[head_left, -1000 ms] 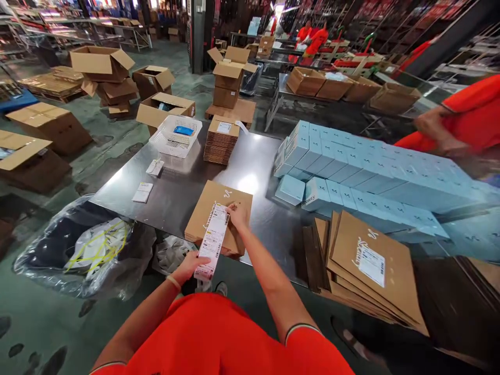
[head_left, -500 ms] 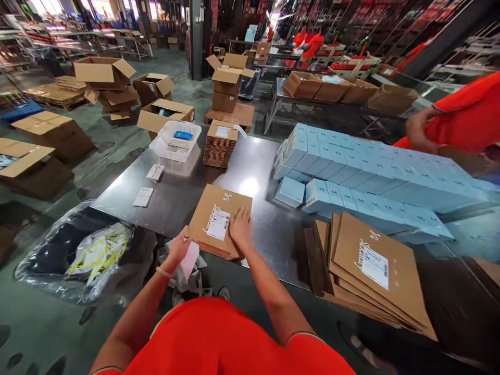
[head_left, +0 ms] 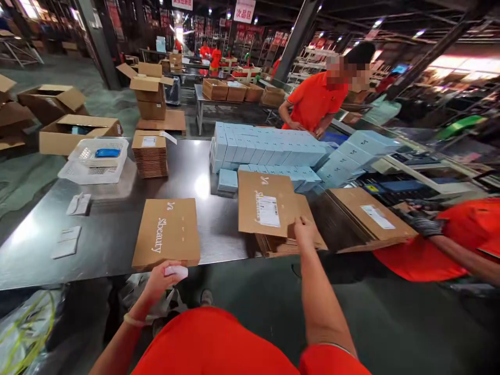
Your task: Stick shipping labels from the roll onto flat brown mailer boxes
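Observation:
Between the fingers of my left hand [head_left: 162,281] is a white paper [head_left: 176,272], just at the front edge of a flat cardboard box stack [head_left: 170,229] printed "Sbeauty". The top face of that stack shows no label. My right hand [head_left: 305,232] grips the right edge of a flat cardboard box [head_left: 250,208], which bears a white label and is tilted above other flat cardboard pieces [head_left: 312,219]. Behind it stand rows of light blue boxes [head_left: 258,148] on the metal table [head_left: 207,229].
A white basket [head_left: 97,172] with a blue item, a cardboard stack [head_left: 150,156] and small white packets [head_left: 67,242] lie at left. At right is another cardboard stack [head_left: 367,213] beside a co-worker's gloved hand [head_left: 425,224]. Another person stands behind the blue boxes.
The view has turned right. My right hand has left the labelled box at the left and now holds a labelled one from the right-hand stack. My left hand still holds the paper.

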Motion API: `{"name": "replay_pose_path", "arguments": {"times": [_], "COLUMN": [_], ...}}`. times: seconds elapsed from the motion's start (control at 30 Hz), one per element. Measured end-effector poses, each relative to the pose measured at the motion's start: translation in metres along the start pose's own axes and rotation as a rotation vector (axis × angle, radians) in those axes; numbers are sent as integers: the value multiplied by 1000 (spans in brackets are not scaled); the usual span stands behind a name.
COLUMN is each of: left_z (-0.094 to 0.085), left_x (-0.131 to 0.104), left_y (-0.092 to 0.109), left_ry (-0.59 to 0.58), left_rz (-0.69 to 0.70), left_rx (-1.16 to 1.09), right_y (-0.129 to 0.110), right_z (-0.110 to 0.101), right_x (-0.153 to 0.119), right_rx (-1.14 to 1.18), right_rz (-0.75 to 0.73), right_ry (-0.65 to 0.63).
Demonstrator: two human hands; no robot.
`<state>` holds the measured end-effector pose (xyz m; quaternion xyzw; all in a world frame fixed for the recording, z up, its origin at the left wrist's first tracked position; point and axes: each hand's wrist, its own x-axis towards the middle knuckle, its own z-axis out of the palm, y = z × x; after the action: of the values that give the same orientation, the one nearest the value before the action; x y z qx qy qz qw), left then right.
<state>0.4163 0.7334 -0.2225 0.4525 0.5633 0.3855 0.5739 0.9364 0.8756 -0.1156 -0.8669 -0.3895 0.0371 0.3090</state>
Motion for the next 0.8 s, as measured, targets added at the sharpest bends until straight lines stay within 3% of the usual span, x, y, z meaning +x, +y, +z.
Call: {"name": "replay_pose_path", "arguments": {"times": [0.07,0.1,0.17,0.2,0.23,0.27,0.3,0.37,0.43,0.5,0.57,0.63,0.7,0.8], "left_z": [2,5,12,15,17,17,17,11,0,-14,-26,-29,-23,-7], "left_x": [-1,-4,-11,-15,-19,-23,-26,-32,-38,-42,-47,-53,-60,-68], "left_y": [3,7,18,24,30,36,40,42,37,26,14,3,-4,-8], "left_ry": [-23,-8,56,96,132,174,213,310,432,600,774,860,814,607], "left_rz": [-1,22,75,97,112,123,122,103,70,33,-31,-107,-139,-29], "left_rx": [-43,-70,-123,-151,-168,-189,-217,-329,-483,-633,-749,-829,-872,-823], "right_y": [10,8,-13,-30,-47,-65,-82,-107,-121,-129,-136,-145,-153,-163], "right_z": [-29,-34,-21,-6,13,34,55,89,111,122,128,132,136,143], "right_x": [24,25,0,-26,-61,-101,-145,-230,-294,-330,-346,-354,-362,-374], "right_rx": [-78,-109,-77,10,130,289,434,612,643,619,637,699,746,751], "right_rz": [118,128,-24,-176,-342,-495,-611,-737,-698,-635,-585,-524,-439,-367], "right_ry": [12,26,12,-67,-213,-445,-754,-1264,-1533,-1604,-1553,-1480,-1431,-1408]}}
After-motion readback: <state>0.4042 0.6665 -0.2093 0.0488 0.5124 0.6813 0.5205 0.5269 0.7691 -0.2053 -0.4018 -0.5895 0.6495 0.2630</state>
